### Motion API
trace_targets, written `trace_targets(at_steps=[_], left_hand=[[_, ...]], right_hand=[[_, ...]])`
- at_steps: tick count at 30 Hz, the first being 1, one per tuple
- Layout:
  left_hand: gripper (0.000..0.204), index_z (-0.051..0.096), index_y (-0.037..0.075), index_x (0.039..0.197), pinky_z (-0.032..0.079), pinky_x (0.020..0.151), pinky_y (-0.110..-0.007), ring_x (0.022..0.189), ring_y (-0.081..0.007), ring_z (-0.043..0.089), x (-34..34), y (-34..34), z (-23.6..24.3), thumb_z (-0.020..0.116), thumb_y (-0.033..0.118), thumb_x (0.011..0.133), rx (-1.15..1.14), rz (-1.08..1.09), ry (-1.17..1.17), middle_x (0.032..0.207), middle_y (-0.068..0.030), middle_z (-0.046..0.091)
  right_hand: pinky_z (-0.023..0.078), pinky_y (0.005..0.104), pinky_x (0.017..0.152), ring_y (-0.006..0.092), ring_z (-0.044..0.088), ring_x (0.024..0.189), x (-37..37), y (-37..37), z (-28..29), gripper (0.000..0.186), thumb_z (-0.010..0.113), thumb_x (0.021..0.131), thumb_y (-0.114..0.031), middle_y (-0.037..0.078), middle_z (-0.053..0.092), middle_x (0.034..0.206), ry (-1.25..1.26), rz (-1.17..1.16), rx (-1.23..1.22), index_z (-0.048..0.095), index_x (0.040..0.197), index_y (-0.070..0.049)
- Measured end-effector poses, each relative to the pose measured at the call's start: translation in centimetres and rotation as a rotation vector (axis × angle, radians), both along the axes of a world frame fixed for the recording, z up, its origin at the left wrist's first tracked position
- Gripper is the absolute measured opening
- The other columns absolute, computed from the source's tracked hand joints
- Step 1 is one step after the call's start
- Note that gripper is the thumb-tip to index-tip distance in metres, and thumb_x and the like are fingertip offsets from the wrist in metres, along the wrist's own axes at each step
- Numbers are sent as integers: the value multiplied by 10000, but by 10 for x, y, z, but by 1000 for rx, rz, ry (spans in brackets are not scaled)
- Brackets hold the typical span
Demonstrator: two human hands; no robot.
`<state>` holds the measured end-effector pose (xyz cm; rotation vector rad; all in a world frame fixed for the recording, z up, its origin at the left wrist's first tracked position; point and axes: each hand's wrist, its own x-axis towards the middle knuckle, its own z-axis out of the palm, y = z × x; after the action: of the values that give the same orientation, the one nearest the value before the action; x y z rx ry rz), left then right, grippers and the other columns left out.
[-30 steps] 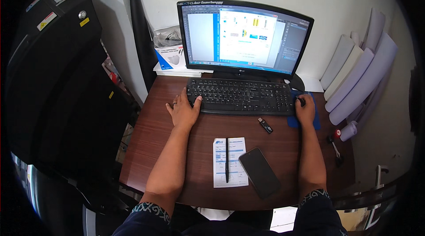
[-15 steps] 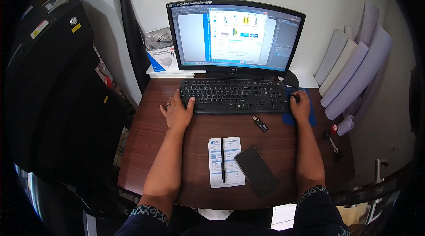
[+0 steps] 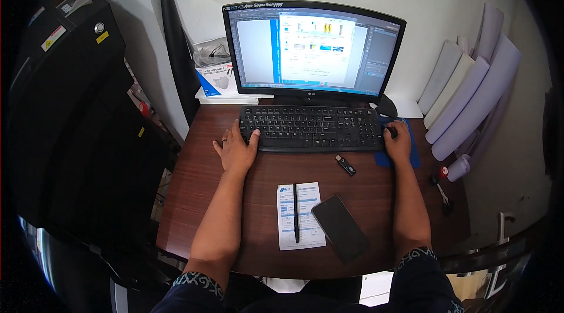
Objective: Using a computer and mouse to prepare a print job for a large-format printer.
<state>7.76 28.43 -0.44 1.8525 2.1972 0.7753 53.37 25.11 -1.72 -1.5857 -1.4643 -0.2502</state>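
My left hand (image 3: 236,149) rests at the left end of the black keyboard (image 3: 305,128), fingers apart and touching the keys. My right hand (image 3: 399,142) is wrapped over a black mouse (image 3: 390,131) on a blue mat (image 3: 412,156). The monitor (image 3: 311,48) behind the keyboard shows a window of small thumbnails over an editing program. Below the keyboard lie a black USB stick (image 3: 345,165) and, nearer me, a printed form (image 3: 309,225) with a black pen (image 3: 296,213) across it. A dark smartphone (image 3: 339,228) lies beside the form, overlapping its edge.
A large black machine (image 3: 70,119) borders the wooden desk (image 3: 188,207) on the left. White paper rolls (image 3: 482,101) lean at the back right, near scissors (image 3: 443,195). Boxes and papers (image 3: 214,78) are stacked behind the keyboard at left, beside a black roll (image 3: 179,54).
Since a second ago the view has shifted, so the desk sits slightly more to the left. The screen's thumbnail window has changed slightly. Both hands remain on keyboard and mouse.
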Motion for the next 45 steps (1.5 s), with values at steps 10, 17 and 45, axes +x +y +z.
trace_targets(at_steps=[10, 17, 45], left_hand=[[787, 345, 111, 1538, 100, 1198, -644, 1429, -380, 408, 1, 0, 2, 499, 618, 957, -2, 4, 3, 1497, -229, 472], [787, 349, 112, 1536, 104, 1197, -645, 1434, -368, 405, 1, 0, 0, 501, 619, 955, 15, -8, -3, 1492, -230, 480], [789, 345, 107, 1543, 96, 1197, -648, 1436, -370, 400, 1, 1, 1, 505, 613, 957, -3, -6, -1, 1509, -213, 462]], right_hand=[[495, 441, 948, 385, 625, 1088, 2, 1, -2, 202, 721, 816, -125, 187, 666, 1105, -33, -28, 8, 677, 980, -13], [503, 437, 887, 377, 636, 1005, -1, 0, 3, 188, 725, 828, -112, 173, 657, 1037, 41, -54, -12, 659, 968, -5], [497, 449, 916, 365, 638, 1030, 6, 1, -4, 212, 715, 811, -141, 143, 666, 1085, -3, -87, -41, 673, 995, -45]])
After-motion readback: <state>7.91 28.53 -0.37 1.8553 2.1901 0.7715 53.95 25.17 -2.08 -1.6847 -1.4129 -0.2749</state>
